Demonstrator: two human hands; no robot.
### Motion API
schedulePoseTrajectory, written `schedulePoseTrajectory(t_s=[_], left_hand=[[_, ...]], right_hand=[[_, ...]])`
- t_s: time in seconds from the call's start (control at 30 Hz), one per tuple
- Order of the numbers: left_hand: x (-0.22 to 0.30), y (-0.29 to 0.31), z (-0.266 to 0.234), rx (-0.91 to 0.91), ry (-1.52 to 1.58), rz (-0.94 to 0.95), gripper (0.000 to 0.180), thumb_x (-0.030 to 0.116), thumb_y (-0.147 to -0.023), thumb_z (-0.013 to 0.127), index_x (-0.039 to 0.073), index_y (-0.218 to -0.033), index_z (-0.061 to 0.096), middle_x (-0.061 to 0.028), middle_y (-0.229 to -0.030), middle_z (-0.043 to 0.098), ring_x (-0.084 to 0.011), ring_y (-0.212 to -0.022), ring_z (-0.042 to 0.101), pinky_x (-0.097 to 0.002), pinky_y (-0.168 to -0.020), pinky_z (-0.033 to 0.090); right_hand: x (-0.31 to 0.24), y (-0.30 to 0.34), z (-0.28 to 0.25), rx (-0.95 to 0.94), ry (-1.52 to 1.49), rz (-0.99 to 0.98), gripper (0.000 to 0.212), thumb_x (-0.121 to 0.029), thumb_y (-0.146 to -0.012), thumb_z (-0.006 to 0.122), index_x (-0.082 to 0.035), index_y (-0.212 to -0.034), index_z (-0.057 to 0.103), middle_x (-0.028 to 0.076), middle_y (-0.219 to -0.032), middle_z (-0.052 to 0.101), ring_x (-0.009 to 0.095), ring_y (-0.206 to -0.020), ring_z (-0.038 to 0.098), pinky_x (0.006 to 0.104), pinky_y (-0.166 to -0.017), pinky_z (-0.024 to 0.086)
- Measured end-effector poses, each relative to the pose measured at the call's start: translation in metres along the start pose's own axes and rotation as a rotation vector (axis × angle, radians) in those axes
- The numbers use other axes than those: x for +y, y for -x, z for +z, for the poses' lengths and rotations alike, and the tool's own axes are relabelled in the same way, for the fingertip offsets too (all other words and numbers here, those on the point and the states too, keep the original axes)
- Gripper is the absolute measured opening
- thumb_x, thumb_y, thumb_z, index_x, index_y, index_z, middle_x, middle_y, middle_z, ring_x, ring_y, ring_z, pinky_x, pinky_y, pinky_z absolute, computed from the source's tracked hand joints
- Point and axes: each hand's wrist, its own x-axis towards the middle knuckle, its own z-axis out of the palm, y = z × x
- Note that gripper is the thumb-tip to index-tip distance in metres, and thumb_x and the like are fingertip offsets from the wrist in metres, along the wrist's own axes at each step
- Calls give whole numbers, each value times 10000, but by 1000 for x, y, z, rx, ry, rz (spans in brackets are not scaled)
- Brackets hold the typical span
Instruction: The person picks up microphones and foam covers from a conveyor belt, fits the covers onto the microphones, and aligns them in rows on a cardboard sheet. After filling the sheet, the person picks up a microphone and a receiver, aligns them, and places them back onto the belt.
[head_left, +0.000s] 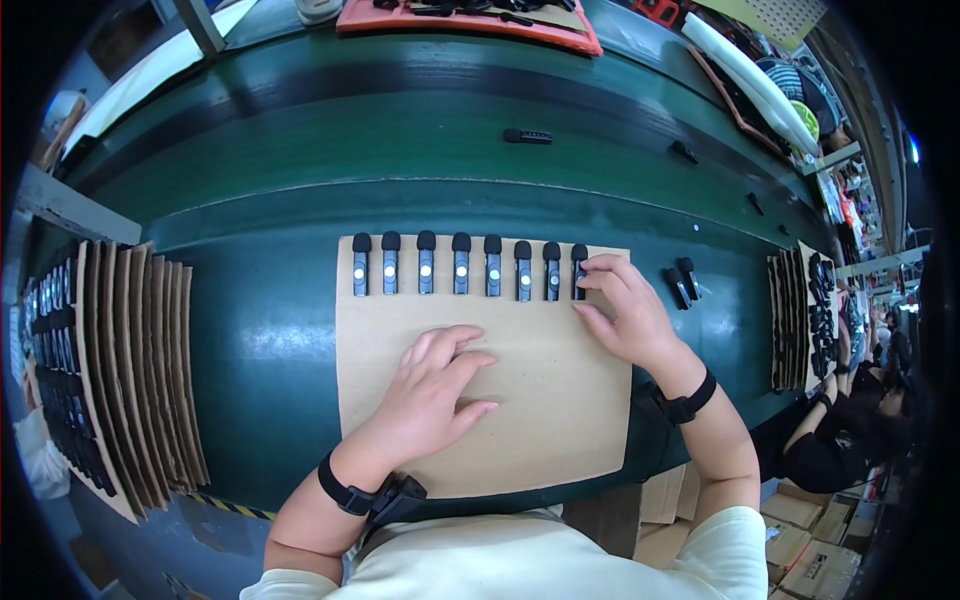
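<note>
A row of several small black clip-on wireless microphones (426, 262), each with a foam top and a pale round spot, lies along the far edge of a brown cardboard sheet (530, 400). My right hand (635, 315) is at the rightmost microphone (579, 256), its fingertips on the right side and its thumb by the lower end, partly covering it. My left hand (425, 395) hovers over the middle of the cardboard, with fingers loosely curved, thumb apart and nothing held. Two more microphones (684, 284) lie together on the green surface, right of my right hand.
Upright cardboard sheets bearing microphones stand at left (150, 370) and right (790, 320). A single microphone (528, 136) and smaller dark pieces (685, 152) lie on the green bench (300, 130). An orange-red tray (470, 22) sits beyond. Another person (840, 440) is at far right.
</note>
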Motion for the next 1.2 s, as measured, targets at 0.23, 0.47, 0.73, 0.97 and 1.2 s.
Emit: schedulePoseTrajectory(t_s=[0.23,0.47,0.73,0.97,1.2], left_hand=[[-2,2,-1,7,16,-2,428,166,-754,767,76,-1138,602,-131,-1310,481,-323,-1179,464,-428,-1025,375],[-4,3,-2,12,49,-4,428,150,-751,763,74,-1139,600,-131,-1311,481,-324,-1182,468,-431,-1020,380],[-4,4,0,20,69,-10,427,134,-748,761,78,-1139,601,-128,-1320,480,-324,-1202,464,-434,-1019,383],[-4,6,-1,52,58,4,420,123,-764,752,70,-1150,596,-138,-1289,506,-343,-1196,473,-436,-1011,396],[3,5,-3,311,675,-144,329,115,-872,692,20,-1169,588,-121,-1165,610,-250,-1091,582,-387,-969,455]], right_hand=[[8,-47,-20,5,76,-60,300,-31,-764,718,-33,-1040,600,147,-1121,587,349,-1044,587,395,-882,495],[41,-144,5,-47,149,2,290,-118,-832,687,-25,-1094,605,165,-1154,576,357,-1091,567,401,-937,469],[66,-216,32,-218,316,99,267,-166,-850,682,-48,-1087,645,142,-1036,641,342,-1025,607,419,-910,485],[3,-174,10,-154,-284,230,186,-73,-864,673,0,-1032,643,26,-849,634,83,-751,562,237,-711,480],[-87,-35,-3,29,-735,227,260,18,-848,680,28,-1106,649,54,-991,619,84,-836,538,224,-740,445]])
